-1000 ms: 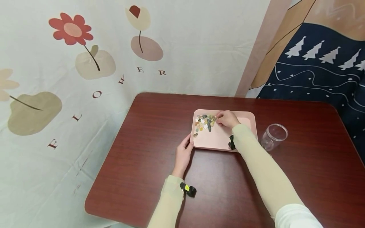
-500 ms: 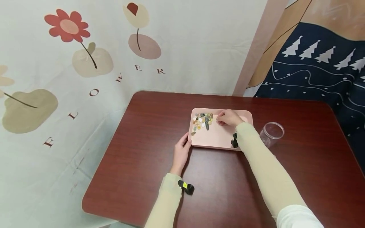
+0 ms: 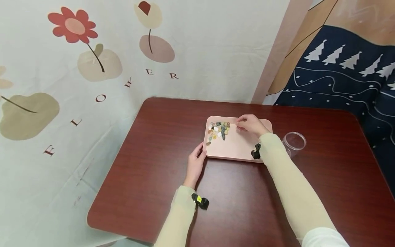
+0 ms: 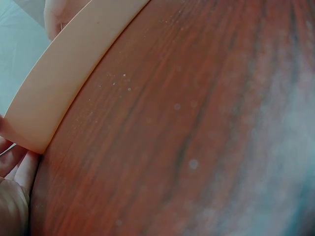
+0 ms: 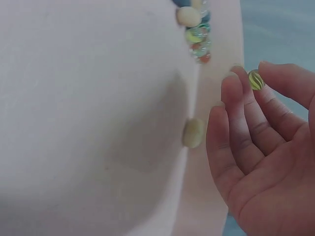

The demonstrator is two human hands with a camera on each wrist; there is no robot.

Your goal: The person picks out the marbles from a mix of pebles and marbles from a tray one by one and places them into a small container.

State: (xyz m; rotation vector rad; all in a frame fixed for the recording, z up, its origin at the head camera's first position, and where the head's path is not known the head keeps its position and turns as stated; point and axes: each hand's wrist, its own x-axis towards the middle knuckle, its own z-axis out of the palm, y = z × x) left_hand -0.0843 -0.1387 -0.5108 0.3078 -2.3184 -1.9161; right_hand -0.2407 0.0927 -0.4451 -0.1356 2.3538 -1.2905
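Observation:
In the head view my left hand [image 3: 195, 164] grips the near left corner of a pink tray [image 3: 237, 147]. The left wrist view shows its fingers [image 4: 17, 164] against the tray's outer wall [image 4: 64, 73]. My right hand [image 3: 251, 124] is over the tray's far side, right of the heap of small stones and marbles [image 3: 219, 130]. Between thumb and fingers it pinches a clear glass marble [image 5: 256, 80] with a yellow swirl. Below that hand a single pale pebble [image 5: 194, 132] lies by the tray wall, with more stones and marbles [image 5: 197, 34] further along.
A clear, round jar [image 3: 294, 141] stands just right of the tray, partly behind the right sleeve. The brown table [image 3: 148, 157] reaches back to a white cloth [image 3: 216, 68] with a printed flower pattern. A dark blue cloth [image 3: 339, 82] hangs at the far right.
My right hand has drawn away from the heap to the right and come up a little. The left hand stays on the tray's corner. The head view has shifted slightly.

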